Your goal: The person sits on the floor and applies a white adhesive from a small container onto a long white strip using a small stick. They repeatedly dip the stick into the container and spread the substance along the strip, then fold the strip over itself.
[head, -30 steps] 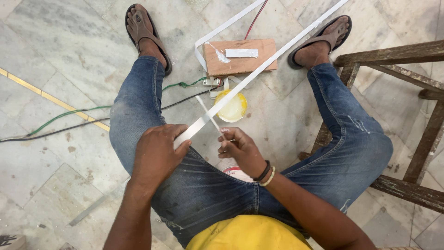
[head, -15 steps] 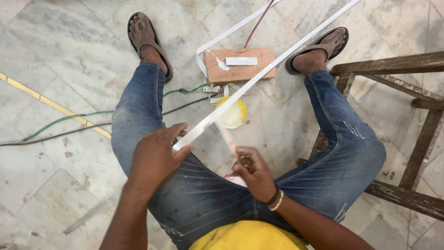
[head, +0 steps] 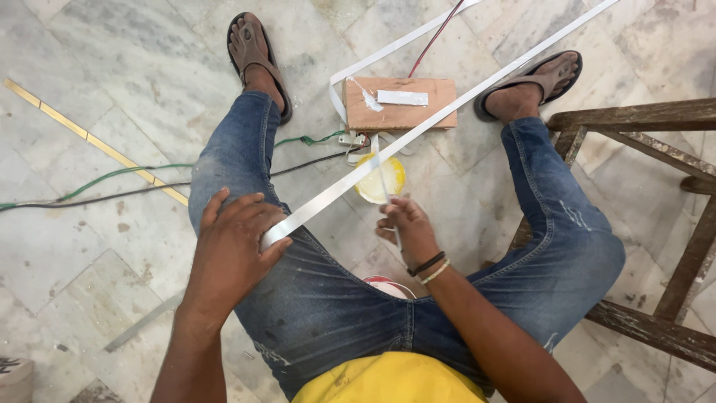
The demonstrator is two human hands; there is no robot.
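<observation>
I sit on the floor in blue jeans with my legs spread. My left hand (head: 235,242) pins the near end of a long white strip (head: 418,130) against my left thigh; the strip runs diagonally up to the far right. My right hand (head: 406,227) holds a thin white stick (head: 385,179) between its fingers, and the stick's far end reaches over a small yellow lid (head: 380,179) with a pale substance on the floor between my legs. A wooden block (head: 399,104) with a short white piece on top lies beyond the lid.
A wooden stool frame (head: 671,224) stands at the right by my knee. Green and black wires (head: 112,183) trail across the marble floor at left, beside a brass inlay line (head: 97,142). Another white strip (head: 388,52) and a red wire lie behind the block. A red-rimmed container (head: 388,283) shows under my thighs.
My right hand moved from the strip near my left hand, down toward my lap, then forward to the yellow lid with the stick. My left hand kept holding the strip.
</observation>
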